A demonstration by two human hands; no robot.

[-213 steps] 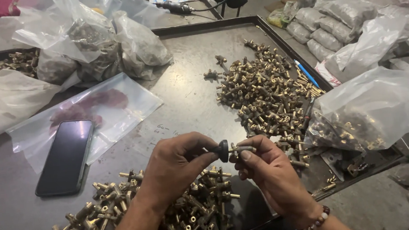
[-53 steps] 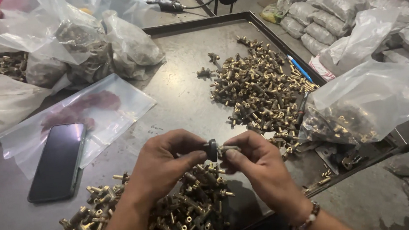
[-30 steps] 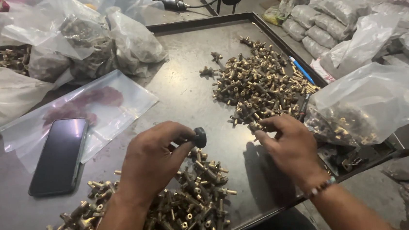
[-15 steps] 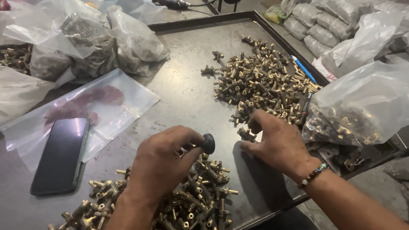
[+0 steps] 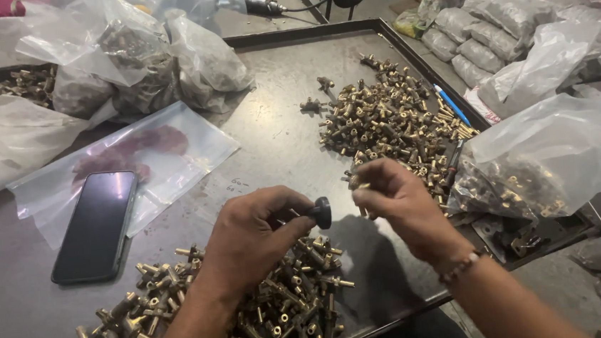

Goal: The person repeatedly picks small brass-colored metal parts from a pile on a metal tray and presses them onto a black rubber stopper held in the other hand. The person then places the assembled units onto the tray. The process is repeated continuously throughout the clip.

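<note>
flanking brass heaps (image 5: 397, 122), phone (image 5: 96, 224), plastic bags (image 5: 564, 155)

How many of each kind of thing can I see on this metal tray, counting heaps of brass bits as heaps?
Heaps of brass fittings: 2, one far, one near
Black phones: 1
Flat clear plastic bags under the phone: 1
Blue pens: 1
Small black tools, in the left hand: 1
Single brass fittings, in the right hand: 1
Total: 7
</note>
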